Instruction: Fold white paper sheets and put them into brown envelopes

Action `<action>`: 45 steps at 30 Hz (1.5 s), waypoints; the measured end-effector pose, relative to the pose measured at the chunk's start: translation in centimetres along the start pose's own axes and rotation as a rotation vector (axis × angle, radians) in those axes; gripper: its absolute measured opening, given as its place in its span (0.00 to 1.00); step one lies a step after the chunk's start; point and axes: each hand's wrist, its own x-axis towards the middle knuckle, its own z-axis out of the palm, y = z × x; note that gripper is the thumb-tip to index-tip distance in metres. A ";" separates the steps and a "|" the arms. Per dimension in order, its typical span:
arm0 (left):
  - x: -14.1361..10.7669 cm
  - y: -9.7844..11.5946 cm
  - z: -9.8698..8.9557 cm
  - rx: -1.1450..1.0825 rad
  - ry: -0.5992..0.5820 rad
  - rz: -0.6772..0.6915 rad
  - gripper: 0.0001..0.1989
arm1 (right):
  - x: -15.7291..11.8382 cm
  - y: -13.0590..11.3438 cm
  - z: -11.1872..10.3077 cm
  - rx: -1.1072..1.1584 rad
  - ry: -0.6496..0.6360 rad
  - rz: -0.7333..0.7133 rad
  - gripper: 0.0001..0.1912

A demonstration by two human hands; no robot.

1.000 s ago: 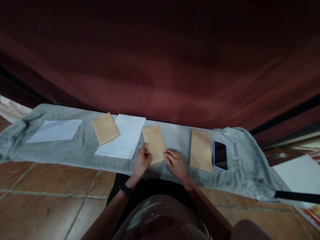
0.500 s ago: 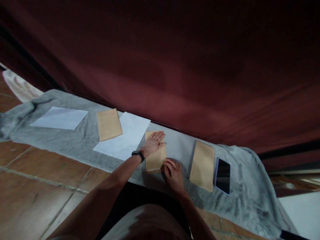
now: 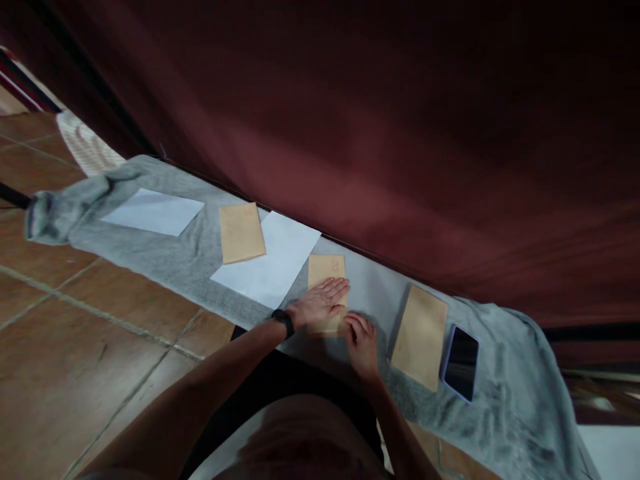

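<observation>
A brown paper envelope with a small red print near its far end lies lengthwise in front of me on the grey cloth. Across its middle rests my left hand, palm down with the fingers stretched out; a dark watch is on that wrist. My right hand is at the envelope's near right edge, its fingers curled and apparently pinching that edge. The thumb is partly hidden. To the right of my hands lies a larger brown envelope.
A phone lies face up at the right. Leftward, another brown envelope overlaps a white sheet, and a second white sheet lies farther left. The grey cloth covers a narrow surface against a dark red fabric wall.
My left hand has slid toward me along the envelope, uncovering the red print. My right hand stays at the near right edge. The whole view has shifted and tilted slightly.
</observation>
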 end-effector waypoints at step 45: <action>-8.1 2.4 2.9 0.530 -0.052 0.276 0.19 | 14.4 0.5 3.6 -0.451 -0.397 -0.126 0.33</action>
